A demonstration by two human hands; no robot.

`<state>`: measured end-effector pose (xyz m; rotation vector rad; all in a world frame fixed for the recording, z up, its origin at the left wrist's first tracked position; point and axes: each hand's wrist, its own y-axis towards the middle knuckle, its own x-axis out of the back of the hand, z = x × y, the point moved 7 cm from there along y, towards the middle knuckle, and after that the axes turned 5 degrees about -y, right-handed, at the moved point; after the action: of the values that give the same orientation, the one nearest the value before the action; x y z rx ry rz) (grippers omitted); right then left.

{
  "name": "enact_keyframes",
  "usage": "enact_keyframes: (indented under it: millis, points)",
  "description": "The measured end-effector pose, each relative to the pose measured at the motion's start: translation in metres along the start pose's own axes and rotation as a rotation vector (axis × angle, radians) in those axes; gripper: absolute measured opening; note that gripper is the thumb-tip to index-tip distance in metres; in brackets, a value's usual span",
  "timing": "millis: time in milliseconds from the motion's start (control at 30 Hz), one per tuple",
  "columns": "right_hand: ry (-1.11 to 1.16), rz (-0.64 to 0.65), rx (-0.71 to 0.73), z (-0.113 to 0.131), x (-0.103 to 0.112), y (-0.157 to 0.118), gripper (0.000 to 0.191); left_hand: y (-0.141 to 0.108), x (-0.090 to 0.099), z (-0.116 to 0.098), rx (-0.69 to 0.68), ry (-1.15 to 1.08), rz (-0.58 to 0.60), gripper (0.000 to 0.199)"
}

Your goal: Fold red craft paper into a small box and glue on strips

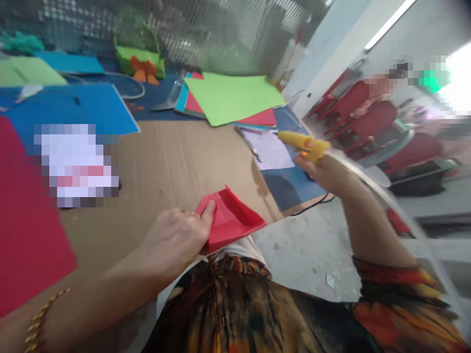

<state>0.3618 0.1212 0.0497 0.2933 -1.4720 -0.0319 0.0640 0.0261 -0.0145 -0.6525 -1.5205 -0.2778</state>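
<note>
Cardboard worktop (pixel 172 162): left grip (pixel 186 228) clamped on red box (pixel 230 218), right grip (pixel 327 174) on glue gun (pixel 302 142).

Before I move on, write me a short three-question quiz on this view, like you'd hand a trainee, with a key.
1. Multiple choice: what does the right hand hold?
a) a brush
b) a yellow glue gun
c) a pen

2. True or false: the left hand is apart from the folded red paper.

3. Fill in the colour: the small green basket at the back of the table has an ____ bow at its front.

Key:
1. b
2. False: the left hand grips it, thumb on top.
3. orange
</note>
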Motion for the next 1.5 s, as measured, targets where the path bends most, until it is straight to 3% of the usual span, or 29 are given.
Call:
enact_keyframes:
  millis: [67, 133, 233, 367, 500, 567, 633, 700, 767, 867, 1033, 1200, 1367, 1500]
  points:
    - [-0.088, 0.004, -0.015, -0.01, -0.014, 0.012, 0.034, 0.0, -0.004, 0.002, -0.026, 0.045, -0.105, 0.057]
    - [-0.158, 0.021, 0.004, -0.014, -0.029, 0.02, 0.026, 0.001, -0.006, 0.002, -0.05, 0.095, -0.121, 0.058]
    - [-0.258, 0.027, 0.002, -0.019, -0.05, 0.027, 0.024, 0.002, 0.0, -0.002, -0.049, 0.122, -0.013, 0.059]
    - [-0.395, 0.045, 0.098, -0.026, -0.07, 0.037, 0.046, 0.004, 0.01, -0.005, -0.022, 0.116, 0.098, 0.058]
    - [-0.359, 0.102, 0.171, -0.026, -0.062, 0.033, 0.054, 0.004, 0.007, -0.006, -0.035, 0.093, 0.119, 0.057]
    - [-0.362, 0.08, 0.208, -0.012, -0.042, 0.019, 0.051, 0.004, 0.006, -0.006, -0.045, 0.087, 0.118, 0.054]
    - [-0.385, -0.139, 0.269, 0.018, -0.009, -0.001, 0.035, 0.004, 0.005, -0.006, -0.044, 0.086, 0.14, 0.053]
    - [-0.182, -0.317, 0.43, 0.059, 0.014, -0.024, 0.025, 0.005, 0.006, -0.006, -0.04, 0.089, 0.173, 0.055]
    - [0.157, -0.182, 0.668, 0.099, 0.01, -0.04, 0.022, 0.005, 0.007, -0.006, -0.035, 0.096, 0.197, 0.058]
    - [0.393, -0.018, 0.781, 0.132, -0.011, -0.045, 0.024, 0.005, 0.009, -0.007, -0.037, 0.103, 0.197, 0.061]
    - [0.464, 0.079, 0.807, 0.14, -0.035, -0.039, 0.03, 0.004, 0.008, -0.01, -0.066, 0.09, 0.14, 0.057]
    - [0.455, 0.116, 0.826, 0.143, -0.037, -0.041, 0.037, 0.005, 0.008, -0.011, -0.08, 0.078, 0.13, 0.056]
    - [0.412, 0.141, 0.857, 0.147, -0.042, -0.043, 0.058, 0.006, 0.009, -0.012, -0.085, 0.081, 0.134, 0.056]
    - [0.361, 0.155, 0.85, 0.146, -0.05, -0.042, 0.06, 0.005, 0.01, -0.012, -0.092, 0.074, 0.099, 0.054]
